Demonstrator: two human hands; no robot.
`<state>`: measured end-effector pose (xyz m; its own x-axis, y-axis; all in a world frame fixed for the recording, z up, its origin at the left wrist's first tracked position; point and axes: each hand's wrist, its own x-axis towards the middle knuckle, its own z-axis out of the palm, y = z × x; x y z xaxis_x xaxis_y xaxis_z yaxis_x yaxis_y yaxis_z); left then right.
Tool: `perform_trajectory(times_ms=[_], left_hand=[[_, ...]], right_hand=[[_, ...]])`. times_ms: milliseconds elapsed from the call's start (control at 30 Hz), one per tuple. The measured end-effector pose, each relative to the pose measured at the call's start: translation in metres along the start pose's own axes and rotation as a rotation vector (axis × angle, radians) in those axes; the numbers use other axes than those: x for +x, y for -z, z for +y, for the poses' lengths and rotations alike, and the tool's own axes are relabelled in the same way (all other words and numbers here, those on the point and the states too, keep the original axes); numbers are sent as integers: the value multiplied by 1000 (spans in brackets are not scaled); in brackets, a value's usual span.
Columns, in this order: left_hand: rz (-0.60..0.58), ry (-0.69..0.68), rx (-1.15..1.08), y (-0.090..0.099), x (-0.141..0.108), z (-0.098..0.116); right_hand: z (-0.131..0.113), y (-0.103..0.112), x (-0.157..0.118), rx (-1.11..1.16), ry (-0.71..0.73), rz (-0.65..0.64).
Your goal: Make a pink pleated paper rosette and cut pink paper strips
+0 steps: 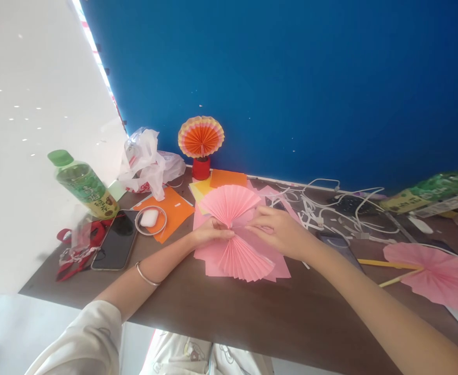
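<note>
A pink pleated paper fan (231,202) is gathered at its middle, so one half spreads away from me and the other toward me. My left hand (212,233) pinches it at that narrow middle. Just to the right, my right hand (281,229) has its fingertips drawn together close to the gathered point. Something thin and pale may run from them, too fine to name. Under the fan lie loose pink paper sheets (279,268), with yellow paper (201,190) and an orange sheet (229,178) behind.
An orange-yellow pleated rosette (201,136) stands in a red holder (201,169). To the left are a bottle (84,187), a phone (115,242), a plastic bag (141,159) and an earbud case (149,217). White cables (330,208) and a pink fan with yellow sticks (432,271) lie right.
</note>
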<state>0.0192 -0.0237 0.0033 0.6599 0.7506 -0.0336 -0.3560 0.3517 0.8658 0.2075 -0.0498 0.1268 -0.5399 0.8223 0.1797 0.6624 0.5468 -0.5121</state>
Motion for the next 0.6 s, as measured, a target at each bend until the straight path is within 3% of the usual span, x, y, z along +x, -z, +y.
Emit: perform_trajectory(times_ms=[133, 367, 600], left_hand=[[17, -11, -9, 2, 2, -2], [144, -20, 69, 2, 5, 2], [131, -6, 69, -1, 4, 5]], right_hand=[[4, -8, -4, 87, -64, 25], [7, -12, -11, -25, -27, 8], [0, -18, -13, -28, -75, 153]])
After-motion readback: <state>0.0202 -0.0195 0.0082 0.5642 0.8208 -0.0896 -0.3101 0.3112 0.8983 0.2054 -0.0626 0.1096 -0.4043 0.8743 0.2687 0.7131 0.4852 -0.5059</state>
